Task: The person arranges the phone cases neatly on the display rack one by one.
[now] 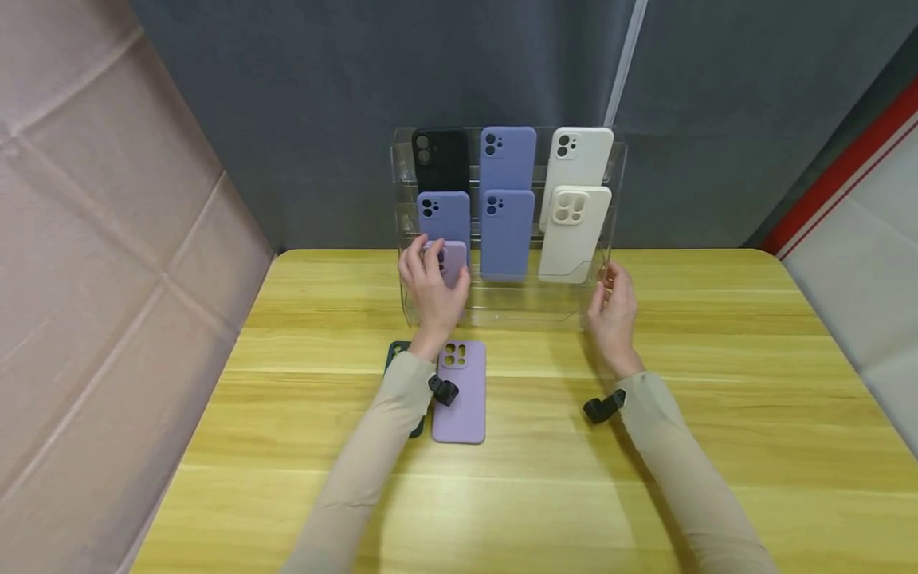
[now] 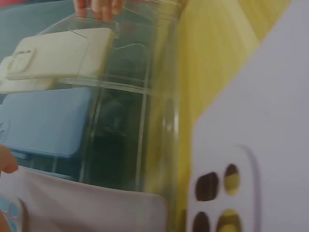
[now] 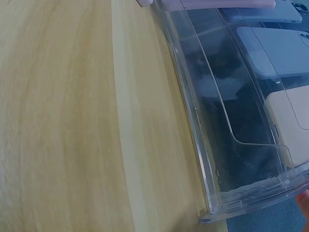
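Note:
My left hand (image 1: pixel 433 291) grips a light purple phone case (image 1: pixel 453 259) by its edges, with the thumb on its right side. That case stands upright in the front left of a clear acrylic display stand (image 1: pixel 502 299); the left wrist view shows the held case (image 2: pixel 96 205) low in the frame. At the stand's right side my right hand (image 1: pixel 615 319) holds the side wall, fingertips bent against it. Below my left wrist, a larger purple phone case (image 1: pixel 460 406) lies flat on the table. Beside it is a dark green case (image 1: pixel 396 351), partly hidden by the sleeve.
Upper tiers bear a black case (image 1: pixel 441 163), blue-purple cases (image 1: pixel 508 235) and white cases (image 1: pixel 574 247) in columns. The stand rests near the back of the wooden table (image 1: pixel 545 478). A grey curtain (image 1: pixel 358 119) hangs behind it.

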Demonstrator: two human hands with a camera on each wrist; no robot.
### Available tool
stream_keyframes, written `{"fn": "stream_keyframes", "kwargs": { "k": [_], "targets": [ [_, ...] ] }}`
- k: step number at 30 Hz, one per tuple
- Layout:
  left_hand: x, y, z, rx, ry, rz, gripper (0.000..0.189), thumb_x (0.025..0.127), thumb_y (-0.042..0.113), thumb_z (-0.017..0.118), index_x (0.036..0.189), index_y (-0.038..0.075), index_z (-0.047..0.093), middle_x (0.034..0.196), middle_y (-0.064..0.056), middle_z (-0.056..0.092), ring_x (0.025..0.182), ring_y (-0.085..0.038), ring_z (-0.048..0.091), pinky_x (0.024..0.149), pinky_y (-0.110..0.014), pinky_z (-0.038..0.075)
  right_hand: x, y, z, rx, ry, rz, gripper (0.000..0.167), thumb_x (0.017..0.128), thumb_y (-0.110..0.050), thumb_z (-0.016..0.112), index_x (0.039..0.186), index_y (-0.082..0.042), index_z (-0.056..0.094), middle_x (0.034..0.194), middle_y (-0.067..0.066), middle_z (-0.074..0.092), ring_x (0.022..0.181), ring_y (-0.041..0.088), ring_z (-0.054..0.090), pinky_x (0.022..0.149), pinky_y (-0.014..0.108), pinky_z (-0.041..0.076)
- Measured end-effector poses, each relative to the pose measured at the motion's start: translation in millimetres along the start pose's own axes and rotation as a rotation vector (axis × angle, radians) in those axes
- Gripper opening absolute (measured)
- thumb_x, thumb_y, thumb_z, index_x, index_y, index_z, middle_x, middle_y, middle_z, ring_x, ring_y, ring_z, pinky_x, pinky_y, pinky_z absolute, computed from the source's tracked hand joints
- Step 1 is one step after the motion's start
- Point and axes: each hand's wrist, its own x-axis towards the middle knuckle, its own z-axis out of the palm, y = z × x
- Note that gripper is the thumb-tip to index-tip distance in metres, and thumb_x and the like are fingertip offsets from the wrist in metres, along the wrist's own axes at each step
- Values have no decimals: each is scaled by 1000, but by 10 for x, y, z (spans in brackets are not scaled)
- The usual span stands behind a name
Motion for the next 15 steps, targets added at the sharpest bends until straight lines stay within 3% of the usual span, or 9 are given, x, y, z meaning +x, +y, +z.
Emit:
{"fn": "stream_keyframes", "kwargs": {
  "k": [7, 15],
  "targets": [
    [18, 20, -106, 18, -50, -34, 41, 77, 14, 71, 115, 3, 58, 130, -17, 46, 122, -34, 35, 100, -50, 24, -6, -2, 0, -4, 3, -16, 27, 89, 11, 46, 116, 15, 49, 101, 30, 56, 90, 39, 59, 73, 44, 53],
    [39, 23, -247, -3, -69, -14, 45, 76, 13, 70, 118, 1, 57, 132, -19, 45, 125, -33, 34, 104, -51, 21, -7, 8, -4, -4, -9, -1, 28, 89, 12, 45, 117, 15, 48, 103, 30, 55, 92, 39, 58, 74, 45, 53]
  ]
}}
